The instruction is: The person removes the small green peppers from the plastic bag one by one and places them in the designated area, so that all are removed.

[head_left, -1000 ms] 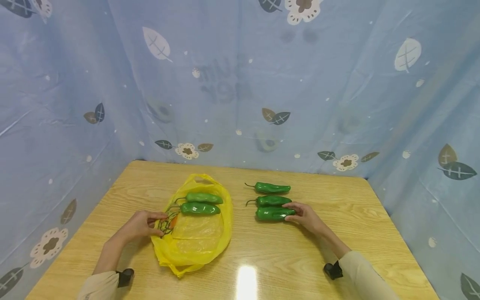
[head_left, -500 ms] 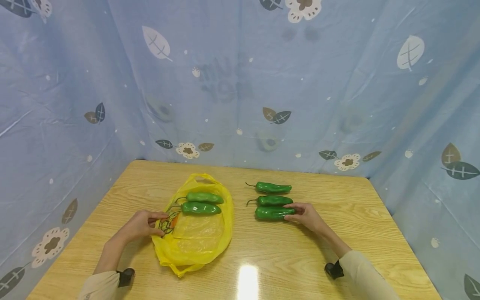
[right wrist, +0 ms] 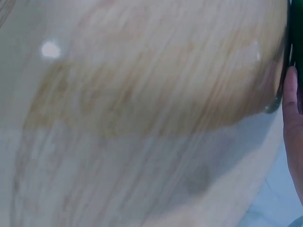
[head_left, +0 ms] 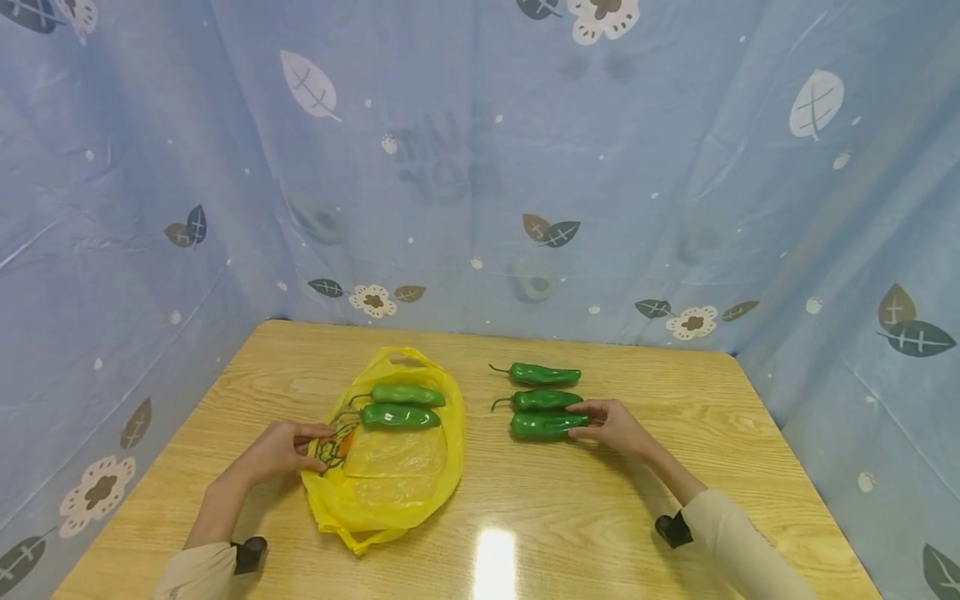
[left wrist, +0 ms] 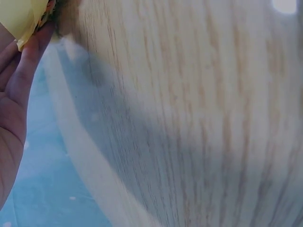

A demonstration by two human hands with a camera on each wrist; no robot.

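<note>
My left hand (head_left: 281, 452) pinches the left rim of a yellow plastic bag (head_left: 393, 467), which lies spread with its mouth facing up. Two green peppers (head_left: 400, 416) lie side by side inside it, stems to the left. Right of the bag, three more green peppers form a column on the table. The fingers and thumb of my right hand (head_left: 618, 429) hold the right end of the nearest pepper (head_left: 543, 427). Just behind it is the middle pepper (head_left: 543, 402), close to my fingertips. In the right wrist view only an edge of the held pepper (right wrist: 297, 42) shows.
The farthest pepper (head_left: 547, 374) lies near the back of the wooden table (head_left: 585, 517). A blue patterned curtain (head_left: 450, 208) surrounds the table at the back and both sides. Light glares off the tabletop near the front.
Both hands keep their places on the bag and the nearest pepper. My right forearm has shifted slightly to the right.
</note>
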